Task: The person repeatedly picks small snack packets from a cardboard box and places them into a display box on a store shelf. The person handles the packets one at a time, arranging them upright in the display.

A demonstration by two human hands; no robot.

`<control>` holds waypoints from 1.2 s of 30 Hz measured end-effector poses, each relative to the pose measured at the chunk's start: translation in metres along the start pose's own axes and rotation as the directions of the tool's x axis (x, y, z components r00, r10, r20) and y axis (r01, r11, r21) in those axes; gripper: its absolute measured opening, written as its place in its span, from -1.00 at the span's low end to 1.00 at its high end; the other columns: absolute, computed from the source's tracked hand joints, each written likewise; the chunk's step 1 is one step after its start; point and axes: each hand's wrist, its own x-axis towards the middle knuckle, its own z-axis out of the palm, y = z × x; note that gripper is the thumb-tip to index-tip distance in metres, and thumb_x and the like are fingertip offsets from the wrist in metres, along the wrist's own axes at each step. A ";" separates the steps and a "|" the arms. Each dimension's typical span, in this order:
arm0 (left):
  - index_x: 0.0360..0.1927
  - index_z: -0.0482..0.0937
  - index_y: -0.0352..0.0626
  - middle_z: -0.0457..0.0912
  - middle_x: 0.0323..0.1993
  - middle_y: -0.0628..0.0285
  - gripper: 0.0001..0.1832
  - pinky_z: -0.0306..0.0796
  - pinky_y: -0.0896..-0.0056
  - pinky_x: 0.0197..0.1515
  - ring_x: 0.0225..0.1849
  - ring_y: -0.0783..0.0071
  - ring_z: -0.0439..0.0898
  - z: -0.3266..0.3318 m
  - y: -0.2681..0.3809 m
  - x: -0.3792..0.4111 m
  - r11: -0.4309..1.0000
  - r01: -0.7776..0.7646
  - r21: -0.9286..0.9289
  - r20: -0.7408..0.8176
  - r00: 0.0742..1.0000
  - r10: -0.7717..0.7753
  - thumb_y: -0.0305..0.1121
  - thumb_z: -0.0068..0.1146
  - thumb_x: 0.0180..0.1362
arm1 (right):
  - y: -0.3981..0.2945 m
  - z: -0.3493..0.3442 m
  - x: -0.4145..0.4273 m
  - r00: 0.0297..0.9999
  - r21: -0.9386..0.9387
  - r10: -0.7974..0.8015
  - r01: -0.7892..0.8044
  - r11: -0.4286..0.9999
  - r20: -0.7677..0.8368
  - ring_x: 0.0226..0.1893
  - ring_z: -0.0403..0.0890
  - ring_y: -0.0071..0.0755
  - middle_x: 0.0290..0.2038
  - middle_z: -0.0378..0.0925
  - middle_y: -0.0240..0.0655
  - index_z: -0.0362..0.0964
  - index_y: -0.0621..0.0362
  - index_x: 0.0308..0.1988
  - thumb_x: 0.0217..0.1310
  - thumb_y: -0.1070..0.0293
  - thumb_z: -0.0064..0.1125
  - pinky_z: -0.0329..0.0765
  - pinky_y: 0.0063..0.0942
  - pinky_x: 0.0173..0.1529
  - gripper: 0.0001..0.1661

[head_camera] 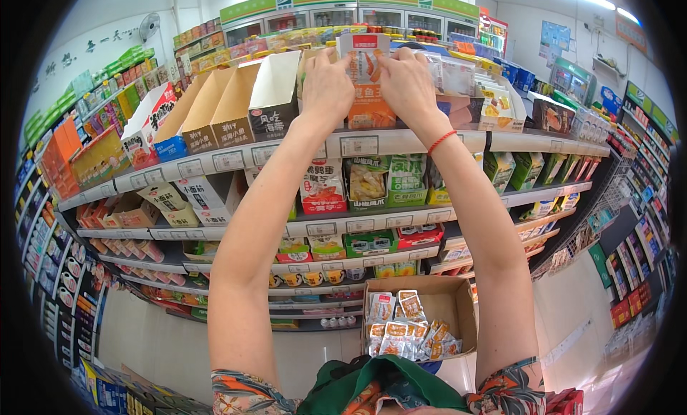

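Observation:
Both arms reach out to the top shelf of a shop rack. My left hand (327,84) and my right hand (409,82) grip a snack packet (366,58) between them, one at each side edge. The packet stands upright over an orange display box (370,111); whether its lower end rests inside cannot be told. Left of my left hand is a white-lined open display box (275,82). Clear-wrapped packets (456,76) stand to the right of my right hand. Below my arms, an open cardboard carton (461,313) holds several silver and orange snack packets (397,337).
Brown open display boxes (231,111) line the top shelf at the left. The shelf edge (322,146) with price tags curves across in front. Lower shelves hold bagged snacks (367,184). A wire rack (585,232) flanks the right end, and tiled floor (569,313) shows beyond.

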 end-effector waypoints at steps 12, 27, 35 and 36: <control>0.10 0.65 -0.22 0.46 0.20 -0.15 -0.59 0.28 0.06 0.32 0.24 -0.12 0.37 0.004 -0.002 -0.001 0.999 -0.042 -0.014 0.014 0.999 0.042 -0.51 -0.02 0.19 | 0.003 0.005 0.002 0.994 -0.080 -0.049 0.057 0.995 0.098 -0.09 0.51 -0.05 -0.26 0.72 -0.23 0.69 0.03 -0.20 0.21 0.32 0.06 0.38 -0.15 0.03 -0.73; 0.15 0.62 -0.18 0.55 0.17 0.07 -0.60 0.31 0.17 0.30 0.22 0.08 0.44 -0.009 0.025 -0.018 0.978 -0.084 -0.191 -0.076 0.995 0.071 -0.48 0.04 0.23 | 0.004 -0.009 -0.015 0.992 0.162 -0.085 0.100 0.982 -0.095 -0.16 0.54 -0.02 -0.25 0.71 -0.21 0.67 0.08 -0.14 0.22 0.33 0.14 0.45 -0.15 0.03 -0.75; 0.17 0.59 -0.19 0.58 0.13 0.09 -0.59 0.33 0.19 0.28 0.19 0.07 0.47 -0.021 0.048 -0.037 0.952 -0.091 -0.293 -0.066 0.995 0.075 -0.49 0.04 0.24 | -0.008 -0.030 -0.035 0.993 0.270 -0.043 0.071 0.960 -0.109 -0.15 0.55 -0.02 -0.23 0.71 -0.21 0.64 0.09 -0.06 0.20 0.32 0.22 0.49 -0.19 0.02 -0.69; 0.18 0.58 -0.19 0.58 0.13 0.08 -0.58 0.33 0.19 0.28 0.19 0.07 0.47 -0.023 0.051 -0.041 0.946 -0.084 -0.313 -0.054 0.996 0.070 -0.49 0.04 0.24 | -0.007 -0.032 -0.040 0.992 0.277 -0.046 0.077 0.958 -0.119 -0.15 0.56 -0.02 -0.23 0.70 -0.21 0.63 0.10 -0.05 0.19 0.32 0.23 0.49 -0.20 0.02 -0.69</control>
